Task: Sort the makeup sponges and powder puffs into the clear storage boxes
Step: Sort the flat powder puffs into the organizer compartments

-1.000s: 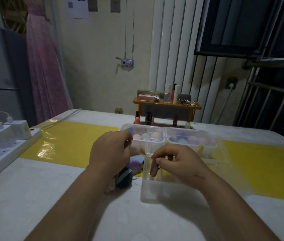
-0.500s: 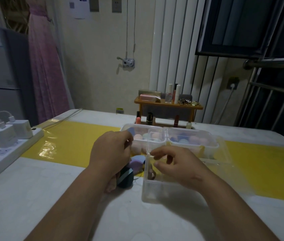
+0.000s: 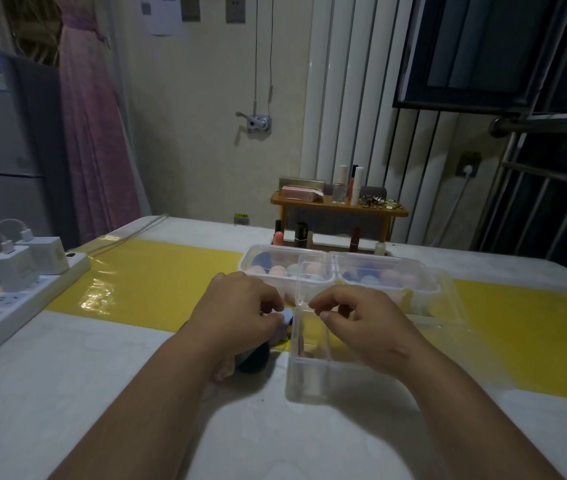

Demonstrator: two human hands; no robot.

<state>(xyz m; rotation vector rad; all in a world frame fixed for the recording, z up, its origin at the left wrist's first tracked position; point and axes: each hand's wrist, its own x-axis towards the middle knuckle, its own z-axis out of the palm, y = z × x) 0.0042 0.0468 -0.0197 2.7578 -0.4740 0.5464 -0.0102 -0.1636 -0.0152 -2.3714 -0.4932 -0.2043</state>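
My left hand [image 3: 240, 315] pinches a light blue sponge [image 3: 287, 315] just left of the near clear box [image 3: 310, 386]. A purple sponge [image 3: 280, 336] and a dark teal puff [image 3: 254, 356] lie partly hidden under that hand. My right hand [image 3: 356, 322] hovers over the near box with its fingers loosely curled and nothing in them. A mauve puff [image 3: 301, 341] stands on edge in the box's left compartment. Behind, two clear boxes [image 3: 251, 259] [image 3: 429, 289] hold several pastel sponges.
A white power strip [image 3: 15, 303] with chargers lies at the table's left edge. Lipsticks and a small wooden shelf [image 3: 339, 207] of cosmetics stand behind the boxes. A clear lid [image 3: 455, 306] lies to the right of the boxes.
My right hand let the mauve puff go into the near box and rose a little. My left hand dropped lower and now pinches the light blue sponge.
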